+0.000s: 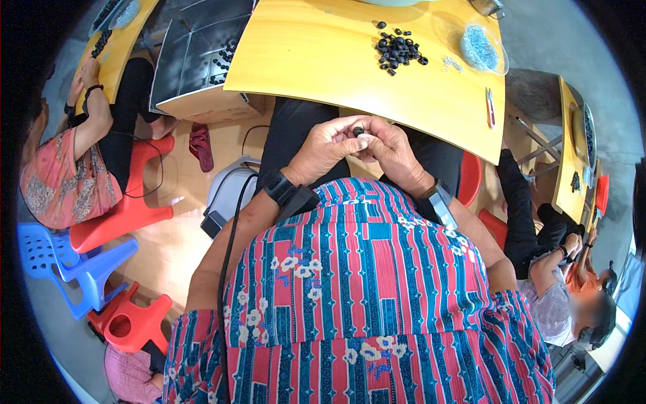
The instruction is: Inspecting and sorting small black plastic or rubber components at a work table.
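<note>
Close in front of my body, just off the table's near edge, both hands meet around a small round black part [359, 131]. My left hand [321, 151] is closed, its thumb and fingers pressing the part from the left. From the other side my right hand [396, 153] pinches it, thumb against the part. The fingers hide most of it. Beyond them on the yellow table [303, 54] lies a pile of similar black parts [398, 52]. To its right is a clear round dish of bluish-clear little pieces [480, 48], with a few loose clear pieces [452, 64] beside it.
Small snips with red handles [490, 111] lie near the table's right edge. A metal cup [487, 7] stands at the back. Left of the table is an open box [195, 101] holding black parts. Co-workers sit on both sides; red stools [128, 195] and a cable surround me.
</note>
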{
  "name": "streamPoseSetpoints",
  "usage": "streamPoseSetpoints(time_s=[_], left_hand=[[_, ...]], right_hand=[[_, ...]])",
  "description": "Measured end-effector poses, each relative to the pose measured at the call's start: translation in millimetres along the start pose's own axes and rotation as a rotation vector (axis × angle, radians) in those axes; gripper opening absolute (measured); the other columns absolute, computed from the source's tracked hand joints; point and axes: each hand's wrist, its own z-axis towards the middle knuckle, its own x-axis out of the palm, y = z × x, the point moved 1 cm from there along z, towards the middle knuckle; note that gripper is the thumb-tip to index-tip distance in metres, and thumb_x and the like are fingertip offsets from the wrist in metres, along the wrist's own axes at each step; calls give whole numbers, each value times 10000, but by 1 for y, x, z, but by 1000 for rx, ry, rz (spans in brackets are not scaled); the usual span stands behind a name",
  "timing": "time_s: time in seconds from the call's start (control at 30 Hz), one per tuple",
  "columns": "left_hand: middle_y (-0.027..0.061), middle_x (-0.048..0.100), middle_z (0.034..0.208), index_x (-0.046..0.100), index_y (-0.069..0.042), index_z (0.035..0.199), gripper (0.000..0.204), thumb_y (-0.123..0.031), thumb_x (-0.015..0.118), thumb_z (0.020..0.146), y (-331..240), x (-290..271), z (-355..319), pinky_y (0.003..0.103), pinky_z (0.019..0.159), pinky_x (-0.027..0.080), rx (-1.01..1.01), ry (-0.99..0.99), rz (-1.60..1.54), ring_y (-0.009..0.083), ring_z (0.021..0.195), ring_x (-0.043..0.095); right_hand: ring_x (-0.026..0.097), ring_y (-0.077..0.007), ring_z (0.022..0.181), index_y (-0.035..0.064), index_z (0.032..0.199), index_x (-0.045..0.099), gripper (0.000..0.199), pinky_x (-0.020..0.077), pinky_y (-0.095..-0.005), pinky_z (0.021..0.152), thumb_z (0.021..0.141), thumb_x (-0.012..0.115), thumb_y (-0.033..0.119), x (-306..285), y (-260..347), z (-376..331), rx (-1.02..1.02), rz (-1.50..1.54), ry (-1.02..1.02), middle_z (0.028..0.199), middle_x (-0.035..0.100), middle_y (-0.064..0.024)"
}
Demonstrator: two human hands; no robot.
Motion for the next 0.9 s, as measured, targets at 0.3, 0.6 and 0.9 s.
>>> streamPoseSetpoints(time_s=[0.3,0.6,0.9], left_hand=[[44,555,1136,442,55,1278,457,-134,585,887,2,-3,0,238,882,445,9,-4,114,97,1017,528],[48,538,1159,436,32,1293,449,-68,576,879,0,-1,-1,242,899,435,48,3,23,101,1044,516],[43,542,1133,433,27,1298,473,-89,599,871,-1,-4,-2,243,899,434,46,-8,43,95,1035,515]], right_hand=[[548,-105,764,-15,1022,526,148,470,-246,701,896,472,40,2,-7,1,-101,-87,-53,866,560,-59],[558,-150,786,-5,1049,530,200,467,-281,731,856,520,47,0,-2,2,-247,-336,-87,880,568,-93],[547,-119,788,11,1019,549,171,461,-264,726,856,547,60,0,-2,1,-173,-258,-69,847,570,-63]])
